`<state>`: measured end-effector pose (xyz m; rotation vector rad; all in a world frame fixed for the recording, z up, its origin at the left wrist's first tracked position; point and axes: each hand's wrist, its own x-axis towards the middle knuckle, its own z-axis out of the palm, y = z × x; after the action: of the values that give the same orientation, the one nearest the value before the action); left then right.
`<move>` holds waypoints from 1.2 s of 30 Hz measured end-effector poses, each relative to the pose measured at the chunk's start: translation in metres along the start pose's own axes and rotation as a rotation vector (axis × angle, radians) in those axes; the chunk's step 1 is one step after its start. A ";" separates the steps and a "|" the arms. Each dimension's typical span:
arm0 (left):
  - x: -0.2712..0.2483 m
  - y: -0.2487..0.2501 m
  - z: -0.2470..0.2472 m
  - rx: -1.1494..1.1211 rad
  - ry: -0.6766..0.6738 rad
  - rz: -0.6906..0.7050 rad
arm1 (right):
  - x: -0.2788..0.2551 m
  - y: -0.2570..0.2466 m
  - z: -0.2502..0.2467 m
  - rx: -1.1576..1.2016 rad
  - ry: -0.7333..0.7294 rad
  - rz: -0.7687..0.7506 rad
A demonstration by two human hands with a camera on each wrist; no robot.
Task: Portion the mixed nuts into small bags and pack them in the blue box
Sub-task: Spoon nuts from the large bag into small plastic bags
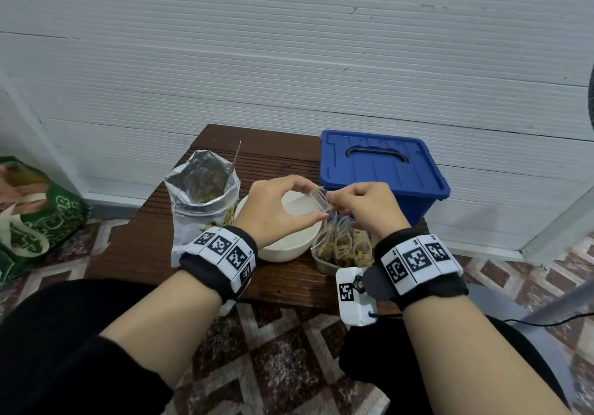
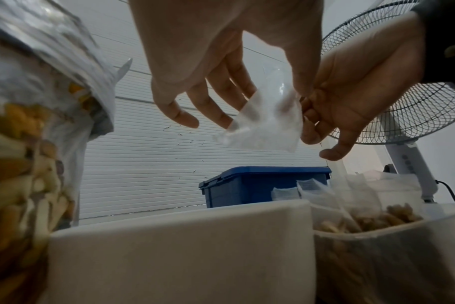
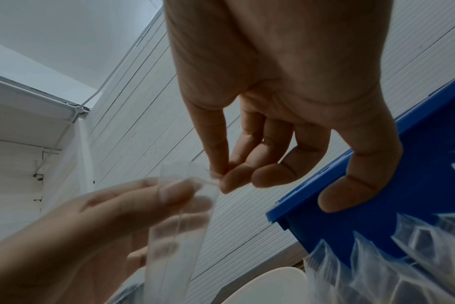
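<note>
Both hands hold one small clear empty bag [image 1: 321, 200] above the white bowl [image 1: 283, 247]. My left hand [image 1: 279, 202] pinches its left edge between thumb and fingers. My right hand [image 1: 363, 201] pinches its right edge with thumb and forefinger. In the left wrist view the bag [image 2: 265, 121] hangs between the two hands, and in the right wrist view the bag [image 3: 179, 222] looks see-through. A silver foil pouch of mixed nuts [image 1: 202, 196] stands open at the left. The blue box [image 1: 382, 170] sits at the back right with its lid on.
A clear tub [image 1: 324, 263] with several filled small bags of nuts [image 1: 345, 247] stands right of the bowl on the dark wooden table [image 1: 135, 247]. A green shopping bag [image 1: 38, 218] lies on the floor at left. A standing fan [image 2: 408, 107] is at the right.
</note>
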<state>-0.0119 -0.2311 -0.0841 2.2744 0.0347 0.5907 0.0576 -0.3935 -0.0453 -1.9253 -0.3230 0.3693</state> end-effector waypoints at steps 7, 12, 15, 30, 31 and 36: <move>-0.001 0.002 -0.008 -0.063 0.059 -0.049 | -0.001 -0.006 0.003 0.034 -0.028 -0.005; 0.000 0.005 -0.016 -0.163 0.128 -0.094 | -0.004 -0.012 0.006 0.090 0.013 -0.027; -0.001 0.011 -0.030 -0.187 0.177 -0.086 | -0.006 -0.015 0.010 0.083 0.024 -0.056; -0.005 -0.021 -0.141 -0.237 0.578 -0.218 | 0.013 -0.062 0.093 -0.087 -0.061 -0.244; -0.006 -0.028 -0.144 -0.255 0.614 -0.225 | 0.015 -0.064 0.099 -0.091 -0.057 -0.242; -0.009 -0.054 -0.153 -0.317 0.716 -0.266 | 0.028 -0.069 0.121 -0.149 -0.040 -0.235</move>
<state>-0.0768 -0.0903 -0.0344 1.6232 0.5437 1.1417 0.0308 -0.2549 -0.0269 -2.0002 -0.6119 0.2338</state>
